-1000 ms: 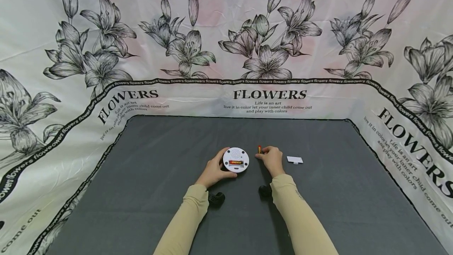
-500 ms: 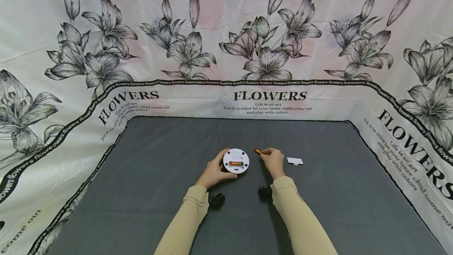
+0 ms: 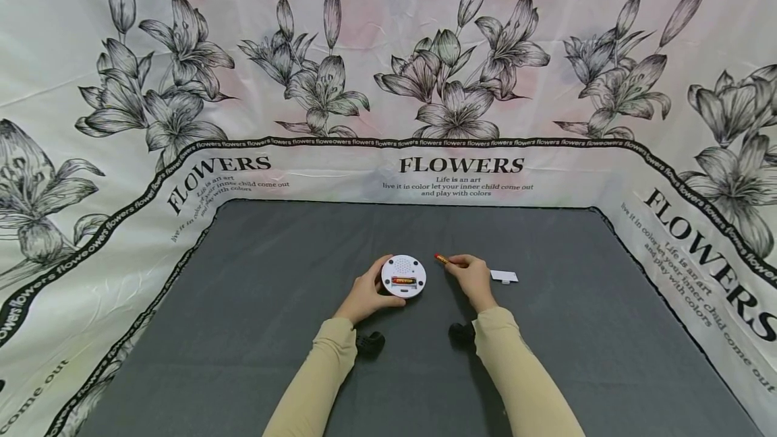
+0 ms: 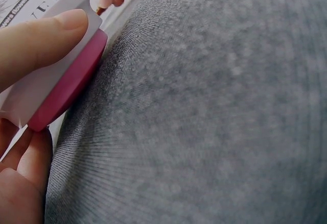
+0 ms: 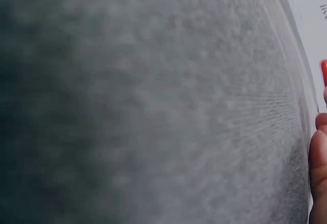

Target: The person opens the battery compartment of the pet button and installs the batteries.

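In the head view my left hand (image 3: 367,294) grips a round white device (image 3: 404,266) by its left edge, its underside facing up. One orange-and-black battery (image 3: 403,281) lies in the slot of that underside. The left wrist view shows the thumb pressed on the white shell (image 4: 30,93) and a pink part (image 4: 71,83) below it. My right hand (image 3: 475,280) pinches a second battery (image 3: 441,258), which points up and left, apart from the device. In the right wrist view only a few fingers and the orange battery end (image 5: 324,72) show at the edge.
A white battery cover (image 3: 504,276) with a small tab lies on the grey cloth (image 3: 303,248) just right of my right hand. Behind the cloth rises a flower-print sheet (image 3: 340,177). A black object (image 3: 370,344) shows at the left wrist, another (image 3: 461,336) at the right.
The battery in my right hand has tipped from upright to pointing up-left. The right hand has shifted slightly right, close to the cover. The left hand and the device hold nearly still.
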`<state>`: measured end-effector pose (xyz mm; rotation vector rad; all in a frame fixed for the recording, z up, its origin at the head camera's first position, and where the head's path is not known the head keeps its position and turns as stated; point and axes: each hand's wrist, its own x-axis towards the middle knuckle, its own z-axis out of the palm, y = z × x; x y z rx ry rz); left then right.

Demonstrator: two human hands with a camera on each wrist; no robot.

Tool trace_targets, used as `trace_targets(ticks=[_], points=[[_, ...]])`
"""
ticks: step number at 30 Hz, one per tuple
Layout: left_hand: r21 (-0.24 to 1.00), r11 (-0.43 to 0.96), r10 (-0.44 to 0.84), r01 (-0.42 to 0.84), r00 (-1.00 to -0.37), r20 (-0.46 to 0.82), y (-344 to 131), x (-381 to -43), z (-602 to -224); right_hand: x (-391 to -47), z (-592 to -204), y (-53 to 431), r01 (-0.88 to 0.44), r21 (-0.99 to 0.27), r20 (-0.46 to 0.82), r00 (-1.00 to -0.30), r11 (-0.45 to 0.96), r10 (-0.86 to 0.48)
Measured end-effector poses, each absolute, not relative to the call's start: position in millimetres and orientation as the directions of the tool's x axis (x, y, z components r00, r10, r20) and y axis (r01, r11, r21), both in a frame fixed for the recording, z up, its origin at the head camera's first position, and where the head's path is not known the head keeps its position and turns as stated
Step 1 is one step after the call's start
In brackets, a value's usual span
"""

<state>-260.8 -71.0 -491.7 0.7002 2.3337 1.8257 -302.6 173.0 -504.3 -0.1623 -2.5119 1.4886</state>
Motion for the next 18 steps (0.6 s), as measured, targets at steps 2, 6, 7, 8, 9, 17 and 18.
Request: trace_targets(ticks=[2,6,7,8,9,17,18], points=[[0.94,0.176,0.41,0.292,-0.89,0.199,-71.0,-261.1,-491.4,-301.2,-503.6,173.0,-0.029,-0.89,0.124,-0.976,0.455,0.18],[0.941,0.18,0.409,0.288,-0.891,0.195,-70.9,-261.4,-490.3,-298.4,-499.6,171.4,-0.08,-0.915,0.139,-0.983,0.396,0.122],[0.939,0.185,0.409,0.289,-0.892,0.194,-70.7,-261.5,-490.1,-297.9,-498.1,171.0,-0.094,-0.92,0.146,-0.983,0.382,0.109],[0.937,0.192,0.407,0.291,-0.893,0.193,-70.6,-261.4,-489.8,-297.3,-496.2,170.5,-0.107,-0.926,0.151,-0.984,0.363,0.095],[0.936,0.198,0.404,0.291,-0.894,0.193,-70.4,-261.4,-489.5,-297.0,-494.4,170.0,-0.118,-0.931,0.156,-0.984,0.346,0.083],[0.928,0.216,0.39,0.302,-0.898,0.202,-68.5,-260.6,-490.1,-294.1,-480.3,161.2,-0.156,-0.96,0.168,-0.985,0.234,0.033],[0.928,0.218,0.39,0.303,-0.898,0.201,-68.3,-260.7,-490.5,-293.4,-478.8,159.8,-0.158,-0.962,0.168,-0.986,0.225,0.026]])
